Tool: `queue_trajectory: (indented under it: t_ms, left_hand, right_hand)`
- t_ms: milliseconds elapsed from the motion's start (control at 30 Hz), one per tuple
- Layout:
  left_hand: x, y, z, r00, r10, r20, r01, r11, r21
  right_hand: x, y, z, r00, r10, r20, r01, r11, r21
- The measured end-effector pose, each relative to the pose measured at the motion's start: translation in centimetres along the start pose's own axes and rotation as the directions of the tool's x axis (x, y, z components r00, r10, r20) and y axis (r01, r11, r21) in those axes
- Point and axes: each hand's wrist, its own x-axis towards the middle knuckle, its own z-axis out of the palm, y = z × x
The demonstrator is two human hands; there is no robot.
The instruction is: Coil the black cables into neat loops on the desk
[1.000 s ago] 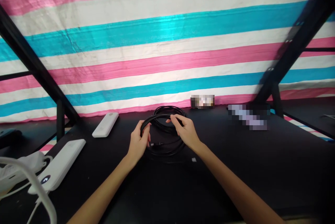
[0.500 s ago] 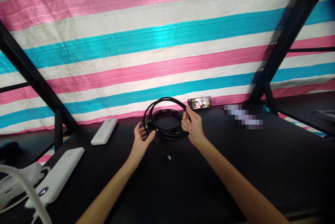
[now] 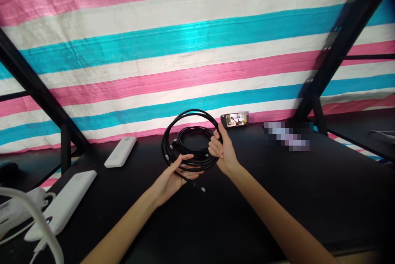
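A black cable (image 3: pixel 200 163) is wound into loops in front of me. My right hand (image 3: pixel 224 149) is closed around the right side of the loops, thumb on top. At the lower left of the coil, my left hand (image 3: pixel 173 179) has its fingers and thumb stretched out and apart, with strands between them; how firmly it touches them I cannot tell. A cable end with a light metal plug (image 3: pixel 203 189) hangs below the left fingers. Further light-tipped ends show at the coil's left side. Whether the rear loops rest on the black table (image 3: pixel 240 218) is unclear.
Two white power banks (image 3: pixel 121 152) lie at the left, beside a white device and a thick white cable (image 3: pixel 51 235). Behind the coil a phone (image 3: pixel 236 120) leans with its screen lit. A blurred-out item (image 3: pixel 286 136) lies at right. Black frame bars flank a striped sheet.
My left hand has moved right and under the lower loops, its fingers now reaching beneath the strands. The loops have shifted slightly left, while my right hand keeps its grip.
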Motion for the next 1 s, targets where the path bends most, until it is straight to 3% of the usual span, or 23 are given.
queue_trajectory:
  t_ms: [133, 300, 433, 600, 1000]
  left_hand:
    - [0.1, -0.7, 0.2, 0.996, 0.085, -0.033, -0.088, 0.992, -0.093]
    - [0.1, 0.6, 0.2, 0.998, 0.052, -0.031, -0.059, 0.955, -0.290]
    - [0.0, 1.9, -0.5, 0.999, 0.010, -0.051, -0.021, 0.973, -0.229]
    - [0.1, 2.0, -1.2, 0.997, -0.075, -0.010, 0.073, 0.986, -0.149]
    - [0.1, 2.4, -2.0, 0.991, -0.115, 0.064, 0.123, 0.982, -0.141]
  right_hand:
    - [0.0, 1.0, 0.0, 1.000, -0.015, 0.022, 0.018, 0.989, -0.148]
    - [0.1, 2.4, -0.3, 0.997, -0.069, 0.022, 0.072, 0.910, -0.408]
    - [0.5, 2.7, -0.9, 1.000, -0.013, -0.013, 0.005, 0.886, -0.463]
    - [1.0, 2.4, -1.6, 0.998, -0.001, -0.059, -0.030, 0.858, -0.513]
    - [1.2, 2.4, -1.9, 0.997, 0.067, 0.025, -0.044, 0.857, -0.514]
